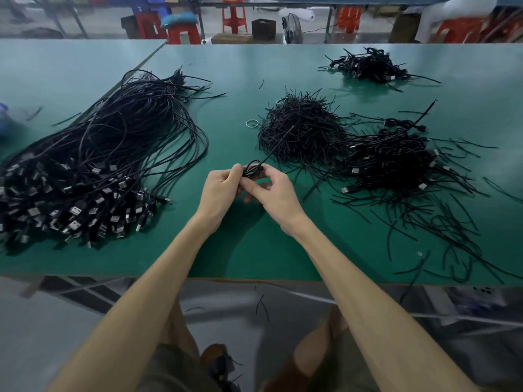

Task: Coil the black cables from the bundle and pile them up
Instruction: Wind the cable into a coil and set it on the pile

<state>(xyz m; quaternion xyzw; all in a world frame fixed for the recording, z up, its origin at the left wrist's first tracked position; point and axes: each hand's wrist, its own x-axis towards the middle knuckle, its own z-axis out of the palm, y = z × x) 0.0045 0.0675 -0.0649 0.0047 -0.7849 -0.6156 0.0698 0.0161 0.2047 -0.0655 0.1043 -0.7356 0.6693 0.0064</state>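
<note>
A big bundle of long black USB cables (93, 162) lies on the left of the green table (240, 250), plugs toward me. Both hands meet just above the table's middle. My left hand (220, 190) grips a small coiled black cable (252, 169). My right hand (276, 193) pinches the same coil from the right, and a thin black tie sticks up and right from it. A pile of coiled cables (396, 165) sits at the right, and a smaller coiled pile (370, 66) lies at the far right.
A heap of short black ties (301, 128) lies in the middle, with a small ring (252, 123) to its left. Loose ties are scattered over the table's right front. Red stools, boxes and a fan stand beyond the table's far edge.
</note>
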